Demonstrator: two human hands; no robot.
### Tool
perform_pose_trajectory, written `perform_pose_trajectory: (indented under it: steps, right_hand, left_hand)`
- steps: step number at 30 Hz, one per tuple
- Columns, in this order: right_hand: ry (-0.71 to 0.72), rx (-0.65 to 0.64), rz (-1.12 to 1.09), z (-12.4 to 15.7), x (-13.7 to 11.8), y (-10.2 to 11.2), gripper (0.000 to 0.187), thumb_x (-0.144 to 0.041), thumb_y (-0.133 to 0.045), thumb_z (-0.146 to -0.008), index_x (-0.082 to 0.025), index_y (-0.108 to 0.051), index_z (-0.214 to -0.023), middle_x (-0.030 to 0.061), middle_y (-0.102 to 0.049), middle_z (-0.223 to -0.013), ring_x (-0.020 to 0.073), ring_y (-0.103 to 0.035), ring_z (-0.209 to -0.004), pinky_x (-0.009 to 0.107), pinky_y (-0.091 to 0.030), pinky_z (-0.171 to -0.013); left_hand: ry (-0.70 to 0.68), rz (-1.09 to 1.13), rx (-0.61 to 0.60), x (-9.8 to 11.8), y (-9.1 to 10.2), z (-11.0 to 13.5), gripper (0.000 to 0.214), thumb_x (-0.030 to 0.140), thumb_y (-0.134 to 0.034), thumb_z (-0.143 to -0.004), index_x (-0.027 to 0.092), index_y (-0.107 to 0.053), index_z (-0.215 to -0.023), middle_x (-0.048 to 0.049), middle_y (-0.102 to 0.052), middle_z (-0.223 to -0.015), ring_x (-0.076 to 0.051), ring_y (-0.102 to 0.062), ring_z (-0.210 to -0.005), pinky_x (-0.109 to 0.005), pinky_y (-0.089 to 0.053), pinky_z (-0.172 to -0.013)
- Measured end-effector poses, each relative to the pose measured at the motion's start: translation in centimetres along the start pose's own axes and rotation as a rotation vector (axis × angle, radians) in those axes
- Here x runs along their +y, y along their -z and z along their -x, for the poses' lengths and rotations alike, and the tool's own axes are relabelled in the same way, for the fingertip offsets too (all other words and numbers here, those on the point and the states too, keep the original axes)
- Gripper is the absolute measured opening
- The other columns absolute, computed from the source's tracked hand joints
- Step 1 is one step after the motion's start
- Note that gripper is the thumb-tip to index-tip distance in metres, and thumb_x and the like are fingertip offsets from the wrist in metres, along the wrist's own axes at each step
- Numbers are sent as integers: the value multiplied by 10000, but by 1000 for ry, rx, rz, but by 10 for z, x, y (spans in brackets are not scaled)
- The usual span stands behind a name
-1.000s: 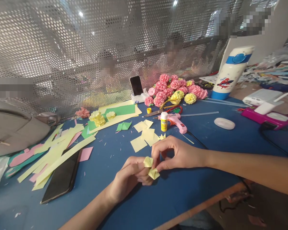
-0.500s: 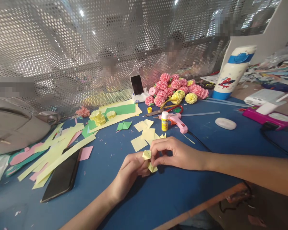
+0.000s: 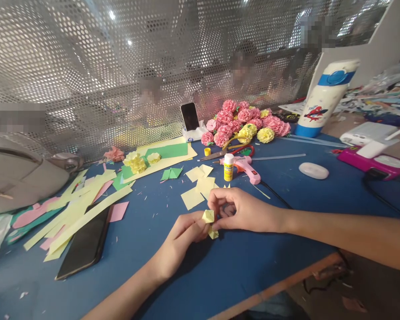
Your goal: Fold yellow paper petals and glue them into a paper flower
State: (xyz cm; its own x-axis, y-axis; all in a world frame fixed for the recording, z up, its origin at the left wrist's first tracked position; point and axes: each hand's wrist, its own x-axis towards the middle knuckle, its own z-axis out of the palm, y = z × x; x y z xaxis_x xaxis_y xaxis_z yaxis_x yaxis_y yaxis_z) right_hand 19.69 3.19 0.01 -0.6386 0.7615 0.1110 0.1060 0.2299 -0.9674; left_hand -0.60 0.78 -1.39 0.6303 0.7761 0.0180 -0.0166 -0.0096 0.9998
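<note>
The left hand (image 3: pixel 180 236) grips the folded yellow paper (image 3: pixel 208 217) above the table (image 3: pixel 196 289), seemingly to steady it, while the right hand (image 3: pixel 246 211) pinches its side, probably for fine control.

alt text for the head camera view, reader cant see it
A left hand holds folded yellow paper, the right hand close against it, above a blue table. Beyond are yellow paper squares, an upright glue stick, a pink glue gun and heaped pink and yellow paper flowers.
</note>
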Motion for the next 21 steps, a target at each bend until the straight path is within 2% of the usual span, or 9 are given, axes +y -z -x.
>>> perform_pose_trajectory:
  steps: [4,6,9,12,17,21]
  right_hand:
    - [-12,-7,9,-1,-1,-1,210,-127,-750,-744,-164,-565,-838,-50,-594,-737,63,-468,-600,194,-347,-547]
    - [-13,8,29,-1,0,-1,172,-186,-755,-765,-159,-607,-848,-41,-610,-743,66,-466,-589,201,-346,-541]
    - [4,27,51,0,1,0,158,-289,-742,-807,-156,-678,-862,-3,-673,-810,95,-533,-654,216,-391,-585]
    - [31,40,90,2,0,0,154,-310,-710,-842,-160,-719,-874,19,-703,-844,121,-573,-720,227,-407,-619]
    - [75,47,174,3,-3,-1,125,-287,-713,-839,-162,-712,-835,-3,-674,-773,89,-494,-613,216,-368,-563]
    - [48,26,169,3,-5,-3,89,-246,-686,-841,-158,-678,-828,-6,-661,-772,83,-482,-595,209,-379,-552]
  left_hand:
    - [-1,-55,29,2,-1,0,366,375,-431,-997,175,-410,-690,24,-314,-679,-131,-241,-642,-286,-201,-591]
    - [-11,7,63,0,0,0,363,372,-465,-980,174,-417,-680,27,-316,-670,-130,-242,-638,-283,-204,-590]
    - [-34,117,94,-4,2,-2,390,390,-485,-953,190,-362,-642,39,-284,-639,-129,-236,-621,-279,-223,-587]
    - [-42,186,90,-6,3,-3,405,421,-479,-935,200,-328,-629,50,-256,-620,-125,-219,-601,-275,-232,-576]
    - [-33,241,74,-3,1,-4,401,411,-498,-916,202,-318,-624,55,-241,-610,-118,-197,-588,-273,-224,-566]
    - [-39,246,61,-2,0,-4,401,426,-513,-904,202,-330,-625,53,-247,-610,-119,-203,-590,-273,-227,-568]
